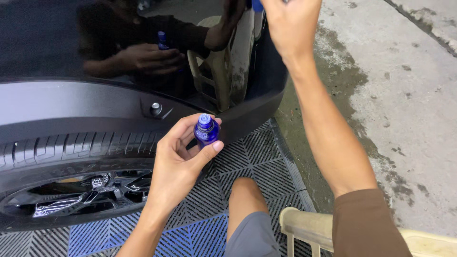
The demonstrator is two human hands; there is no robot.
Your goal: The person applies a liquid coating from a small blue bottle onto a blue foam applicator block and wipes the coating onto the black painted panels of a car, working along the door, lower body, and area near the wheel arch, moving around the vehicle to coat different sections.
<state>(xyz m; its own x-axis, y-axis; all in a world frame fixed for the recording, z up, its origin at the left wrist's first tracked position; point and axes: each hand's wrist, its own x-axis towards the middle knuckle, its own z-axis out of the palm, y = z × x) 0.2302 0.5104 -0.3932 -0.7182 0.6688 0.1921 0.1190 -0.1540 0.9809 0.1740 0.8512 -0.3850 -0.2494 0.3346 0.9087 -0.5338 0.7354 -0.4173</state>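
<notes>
My left hand point(178, 159) holds a small blue glass bottle point(206, 132) upright between thumb and fingers, its open neck pointing up, just in front of the car's dark wheel arch. My right hand point(291, 26) is raised at the top of the view against the glossy black car body point(57, 43). It seems to pinch something blue at the frame's edge, but its fingers are cut off. The paint mirrors both hands and the bottle.
A black tyre point(71, 150) with a dark alloy wheel point(76, 195) fills the lower left. Grey and blue plastic grid tiles point(247, 157) cover the floor under my bare knee point(245, 195). Wet concrete point(404, 104) lies to the right. A beige stool frame point(304, 226) is at the bottom.
</notes>
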